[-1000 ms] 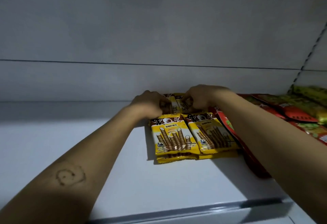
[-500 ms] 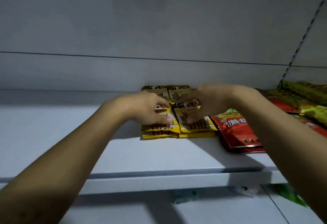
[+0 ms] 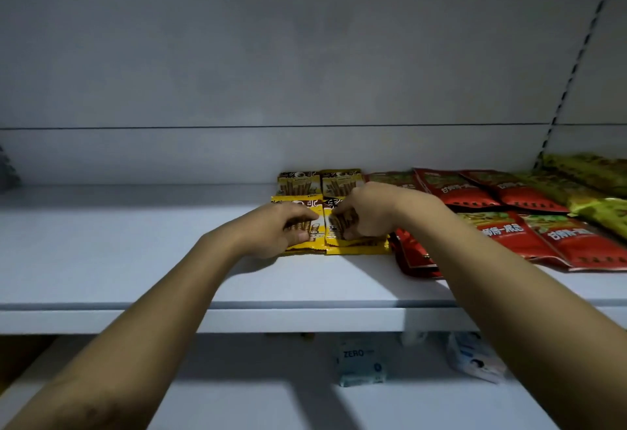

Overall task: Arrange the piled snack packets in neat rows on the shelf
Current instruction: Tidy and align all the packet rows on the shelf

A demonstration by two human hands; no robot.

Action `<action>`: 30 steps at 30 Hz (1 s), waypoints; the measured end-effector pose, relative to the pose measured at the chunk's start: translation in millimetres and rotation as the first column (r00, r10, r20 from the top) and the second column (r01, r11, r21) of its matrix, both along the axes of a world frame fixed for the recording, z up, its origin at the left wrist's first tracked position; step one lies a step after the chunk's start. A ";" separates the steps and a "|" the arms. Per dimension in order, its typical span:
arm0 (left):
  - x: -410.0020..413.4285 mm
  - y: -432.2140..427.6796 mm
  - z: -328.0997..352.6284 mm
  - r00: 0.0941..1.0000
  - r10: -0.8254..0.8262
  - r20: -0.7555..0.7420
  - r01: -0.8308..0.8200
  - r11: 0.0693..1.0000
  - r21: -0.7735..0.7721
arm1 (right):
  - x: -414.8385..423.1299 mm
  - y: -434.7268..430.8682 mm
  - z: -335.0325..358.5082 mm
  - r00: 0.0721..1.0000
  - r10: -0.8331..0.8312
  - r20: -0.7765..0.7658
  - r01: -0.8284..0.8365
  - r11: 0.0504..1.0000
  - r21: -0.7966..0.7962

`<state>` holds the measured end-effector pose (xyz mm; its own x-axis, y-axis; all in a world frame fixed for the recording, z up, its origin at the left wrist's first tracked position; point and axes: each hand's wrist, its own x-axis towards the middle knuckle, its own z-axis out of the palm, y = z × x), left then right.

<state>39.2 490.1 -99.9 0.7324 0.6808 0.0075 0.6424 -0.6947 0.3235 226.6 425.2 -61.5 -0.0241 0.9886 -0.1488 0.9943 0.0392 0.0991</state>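
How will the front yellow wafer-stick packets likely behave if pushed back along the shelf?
The front yellow wafer-stick packets look glossy and flat, so they probably slide easily on the smooth white shelf. They lie stacked, so top ones may skid off the lower. The sticks pictured on them could snap under a hard grip.

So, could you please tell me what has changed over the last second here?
Both hands came forward off the rear yellow packets: the left hand now grips the left front yellow packet, the right hand the right front yellow packet. The red packets beside them look unmoved.
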 end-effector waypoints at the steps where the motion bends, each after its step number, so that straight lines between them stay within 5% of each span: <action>1: -0.1 -1.4 2.9 1.000 0.016 -0.014 -0.016 1.000 0.003 | 1.3 -2.9 -0.9 1.000 0.001 -0.017 0.000 1.000 0.013; 7: 29.0 -23.8 38.4 0.996 0.060 0.070 -0.072 0.983 0.171 | 31.6 -39.3 21.6 0.992 0.007 -0.123 0.025 0.968 0.251; 13: 92.9 -46.5 57.8 0.999 -0.010 0.039 0.002 0.978 0.209 | 119.3 -83.2 44.3 0.956 -0.191 -0.223 0.258 0.908 0.329; 24: 206.3 7.7 53.4 0.964 -0.052 -0.262 0.104 0.977 0.185 | 197.0 -41.5 2.5 0.926 -0.329 -0.187 0.365 0.907 0.210; 30: 252.4 41.1 38.5 0.876 -0.168 -0.452 0.212 0.976 0.049 | 205.7 2.2 -1.5 0.950 -0.314 -0.004 0.313 0.949 -0.040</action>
